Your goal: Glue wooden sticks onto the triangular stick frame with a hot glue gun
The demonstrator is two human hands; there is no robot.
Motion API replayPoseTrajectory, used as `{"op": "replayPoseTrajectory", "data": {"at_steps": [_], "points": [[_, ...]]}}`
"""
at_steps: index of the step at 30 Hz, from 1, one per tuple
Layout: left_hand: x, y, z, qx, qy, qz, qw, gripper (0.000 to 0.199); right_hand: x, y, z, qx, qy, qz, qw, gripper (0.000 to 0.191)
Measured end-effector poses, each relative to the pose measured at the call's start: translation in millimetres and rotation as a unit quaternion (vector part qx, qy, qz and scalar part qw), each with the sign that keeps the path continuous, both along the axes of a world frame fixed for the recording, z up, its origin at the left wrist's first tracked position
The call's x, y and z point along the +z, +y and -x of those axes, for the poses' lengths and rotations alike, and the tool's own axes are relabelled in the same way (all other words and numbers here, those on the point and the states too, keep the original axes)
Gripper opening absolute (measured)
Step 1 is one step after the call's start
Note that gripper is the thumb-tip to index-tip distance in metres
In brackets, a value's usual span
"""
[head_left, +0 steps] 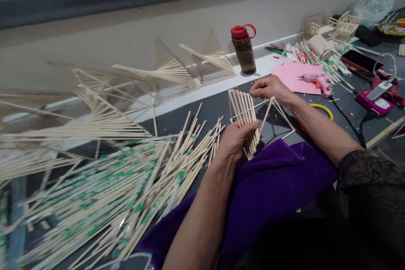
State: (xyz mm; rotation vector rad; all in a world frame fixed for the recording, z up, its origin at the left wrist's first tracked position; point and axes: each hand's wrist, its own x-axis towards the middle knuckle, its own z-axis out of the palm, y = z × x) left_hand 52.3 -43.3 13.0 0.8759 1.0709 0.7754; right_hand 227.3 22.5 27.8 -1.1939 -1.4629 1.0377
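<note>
My left hand is closed round a small frame of chopsticks, several thin wooden sticks set side by side in a fan. At the frame's upper right end, my right hand has its fingertips pinched together; what lies between them, if anything, is too small to make out. Beneath the right wrist an open triangular stick shape stands on the dark table; whether it joins the held frame I cannot tell. Purple cloth covers my lap below both hands.
Loose and wrapped chopsticks are heaped at left. Twisted stick models stand along the wall. A red-lidded bottle is behind my hands. At right lie a pink glue gun on pink paper, a phone and a purple power strip.
</note>
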Motion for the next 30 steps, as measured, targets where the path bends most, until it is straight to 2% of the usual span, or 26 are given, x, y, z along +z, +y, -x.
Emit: {"op": "replayPoseTrajectory", "data": {"at_steps": [9, 16, 24, 30], "points": [[-1.4, 0.7, 0.4, 0.004, 0.0, -0.003, 1.0, 0.033, -5.7, 6.5, -2.2, 0.02, 0.025, 0.022, 0.999, 0.005], [-2.0, 0.9, 0.5, 0.008, -0.003, -0.004, 1.0, 0.033, -8.8, 11.6, -7.2, 0.075, 0.006, 0.035, 0.997, 0.007], [-2.2, 1.1, 1.0, 0.01, 0.001, -0.001, 1.0, 0.034, -13.0, 16.9, -5.2, 0.083, 0.057, 0.06, 0.993, 0.007], [-5.0, 1.4, 0.4, 0.008, -0.003, 0.002, 1.0, 0.033, -10.8, 14.2, -5.0, 0.075, 0.059, 0.049, 0.994, 0.003]]}}
